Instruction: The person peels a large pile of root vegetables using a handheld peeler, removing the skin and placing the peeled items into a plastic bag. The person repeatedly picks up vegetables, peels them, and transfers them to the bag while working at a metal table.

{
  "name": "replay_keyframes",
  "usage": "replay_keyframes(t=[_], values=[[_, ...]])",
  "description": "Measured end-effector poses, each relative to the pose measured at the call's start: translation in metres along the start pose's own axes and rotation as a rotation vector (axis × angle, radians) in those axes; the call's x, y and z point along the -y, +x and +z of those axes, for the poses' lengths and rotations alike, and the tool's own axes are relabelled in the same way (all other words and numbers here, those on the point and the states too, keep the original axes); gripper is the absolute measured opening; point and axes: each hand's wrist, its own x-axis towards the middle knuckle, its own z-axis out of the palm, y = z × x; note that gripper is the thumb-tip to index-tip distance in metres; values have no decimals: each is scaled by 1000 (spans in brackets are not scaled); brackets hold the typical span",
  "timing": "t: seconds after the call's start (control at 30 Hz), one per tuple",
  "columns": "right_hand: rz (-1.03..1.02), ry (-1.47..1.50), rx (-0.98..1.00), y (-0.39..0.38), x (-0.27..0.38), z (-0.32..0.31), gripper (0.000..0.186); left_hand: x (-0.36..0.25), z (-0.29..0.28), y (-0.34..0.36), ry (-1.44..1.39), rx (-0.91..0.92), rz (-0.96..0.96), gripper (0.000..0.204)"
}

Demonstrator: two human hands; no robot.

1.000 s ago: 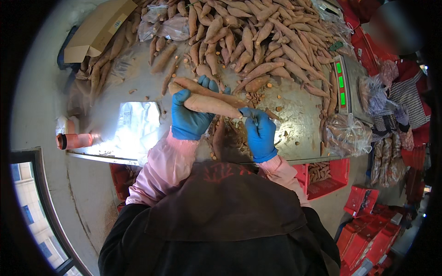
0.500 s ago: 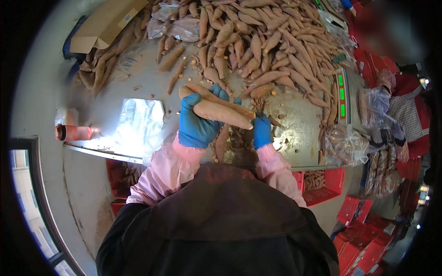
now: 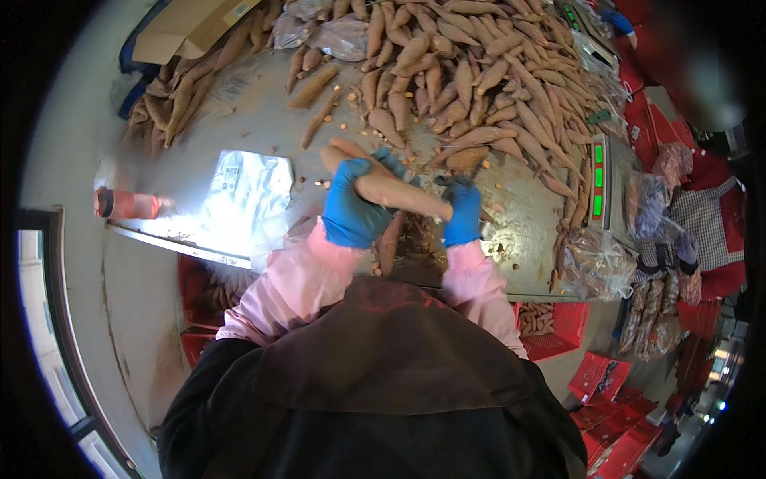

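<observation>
My left hand (image 3: 353, 209), in a blue glove, is wrapped round two long sweet potatoes (image 3: 403, 194), one lying behind the other. My blue-gloved right hand (image 3: 463, 214) is curled at the right tip of the front potato; whatever is between its fingers is hidden and blurred. Small cut pieces and loose sweet potatoes (image 3: 391, 241) lie beneath and around my hands on the metal table (image 3: 519, 239). A large heap of sweet potatoes (image 3: 471, 80) fills the far side of the table.
A cardboard box (image 3: 175, 32), a red bottle (image 3: 128, 205) and a white plastic sheet (image 3: 243, 199) are on the left. A scale (image 3: 601, 180) and bagged goods (image 3: 597, 263) stand right. Red crates (image 3: 554, 331) sit below. Another person's gloved hand (image 3: 618, 21) shows at far right.
Both hands have shifted slightly right, still at the potatoes, and my right hand has turned somewhat. The view has shifted a little. The other person's gloved hand has come into sight.
</observation>
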Motion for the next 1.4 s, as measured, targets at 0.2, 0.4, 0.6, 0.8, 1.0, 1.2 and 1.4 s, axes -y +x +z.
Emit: replay_keyframes(t=[0.2, 0.4, 0.6, 0.8, 1.0, 1.2, 1.4], values=[[623, -15, 273, -28, -8, -37, 19, -70, 31, -28, 23, 309, 250, 60], [534, -69, 349, -70, 12, -23, 29, -186, -4, -89, 515, 167, 895, 83], [65, -182, 519, -61, 66, 51, 55, -157, -11, -101, 671, 224, 888, 75], [182, -81, 657, -45, 42, 67, 49, -114, -1, -77, 1177, 310, 229, 42], [501, 384, 539, -55, 34, 48, 38, -87, -52, -42, 2210, 625, 190, 29], [468, 270, 550, -67, 41, 45, 27, -118, -76, -60, 2231, 200, 187, 40], [416, -51, 742, -74, 69, 47, 34, -152, -62, -84, 1554, -46, -27, 21]])
